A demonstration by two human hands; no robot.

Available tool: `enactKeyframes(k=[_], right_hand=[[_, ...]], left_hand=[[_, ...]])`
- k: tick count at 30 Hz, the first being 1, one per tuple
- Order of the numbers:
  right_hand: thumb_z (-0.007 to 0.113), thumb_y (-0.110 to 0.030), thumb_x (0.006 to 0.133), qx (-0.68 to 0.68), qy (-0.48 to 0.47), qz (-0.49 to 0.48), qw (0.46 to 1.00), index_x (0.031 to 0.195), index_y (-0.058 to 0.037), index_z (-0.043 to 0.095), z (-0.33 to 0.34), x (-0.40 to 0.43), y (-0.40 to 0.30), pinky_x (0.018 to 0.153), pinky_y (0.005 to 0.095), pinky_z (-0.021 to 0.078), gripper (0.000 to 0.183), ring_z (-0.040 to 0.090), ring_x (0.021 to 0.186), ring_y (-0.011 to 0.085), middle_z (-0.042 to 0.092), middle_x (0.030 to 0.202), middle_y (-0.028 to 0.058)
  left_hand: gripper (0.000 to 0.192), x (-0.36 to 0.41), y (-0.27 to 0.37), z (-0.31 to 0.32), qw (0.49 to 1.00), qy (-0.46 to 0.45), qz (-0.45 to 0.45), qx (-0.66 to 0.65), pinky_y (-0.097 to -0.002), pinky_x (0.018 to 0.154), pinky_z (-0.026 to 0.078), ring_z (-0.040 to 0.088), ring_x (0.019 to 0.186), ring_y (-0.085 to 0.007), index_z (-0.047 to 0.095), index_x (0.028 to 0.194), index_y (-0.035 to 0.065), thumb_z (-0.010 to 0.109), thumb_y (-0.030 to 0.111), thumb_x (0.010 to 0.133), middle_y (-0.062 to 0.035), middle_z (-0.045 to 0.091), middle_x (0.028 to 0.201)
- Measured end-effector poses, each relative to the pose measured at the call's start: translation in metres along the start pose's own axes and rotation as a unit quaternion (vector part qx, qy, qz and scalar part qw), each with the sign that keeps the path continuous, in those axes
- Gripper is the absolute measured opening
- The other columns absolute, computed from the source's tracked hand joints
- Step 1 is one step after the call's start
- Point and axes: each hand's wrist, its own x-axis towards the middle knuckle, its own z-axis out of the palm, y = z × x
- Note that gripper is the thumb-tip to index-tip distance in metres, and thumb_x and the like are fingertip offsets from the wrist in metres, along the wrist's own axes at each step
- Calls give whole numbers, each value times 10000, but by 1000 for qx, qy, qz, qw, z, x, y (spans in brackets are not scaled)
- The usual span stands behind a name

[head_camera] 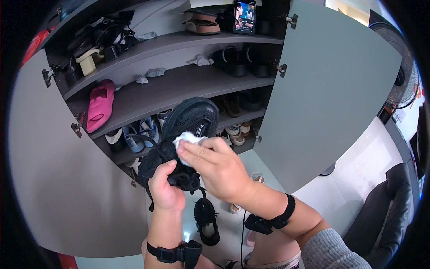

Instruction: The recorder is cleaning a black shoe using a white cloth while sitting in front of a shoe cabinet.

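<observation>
My left hand (166,188) grips a black shoe (191,117) with cords and a toggle, holding it up before the shoe cabinet. The shoe's front points away from me and bears white lettering. In my right hand (220,168) is a crumpled white wipe (188,139), pressed against the shoe's upper. My fingers and the wipe hide part of the shoe. Below, on the tiled floor, stands a black lace-up shoe (205,220).
Both cabinet doors, left (74,168) and right (329,90), stand open. Shelves (181,80) hold a pink slipper (102,104), blue sneakers (134,138), dark sandals (235,62) and crumpled paper (201,60). A lit phone (244,16) leans up top. A fan (399,74) is at right.
</observation>
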Motion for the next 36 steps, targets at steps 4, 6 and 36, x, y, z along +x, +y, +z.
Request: enactKeyframes(k=[4,6,36], right_hand=[[581,-70,744,-48,13,-5,999,1170,-28,642,6,-1,1,805,341,507,433,574,945,240,631,1201,71],[590,-30,721,-74,43,6,996,1167,-38,646,-1,5,10,780,348,511,450,570,909,249,636,1198,76],[574,131,663,70,76,26,994,1044,-28,666,-19,10,9,774,362,475,423,568,854,306,672,1037,112]], left_hand=[[426,2,3,-8,1000,-1,-12,7,-366,961,463,613,1072,-238,578,1184,-22,531,184,814,-109,636,1172],[421,1,3,-5,1000,-17,-16,0,-368,956,465,614,1067,-238,581,1177,-19,536,190,814,-106,637,1168],[474,5,17,-7,992,-64,6,-111,-373,975,468,611,1099,-282,541,1226,-84,483,151,818,-179,615,1206]])
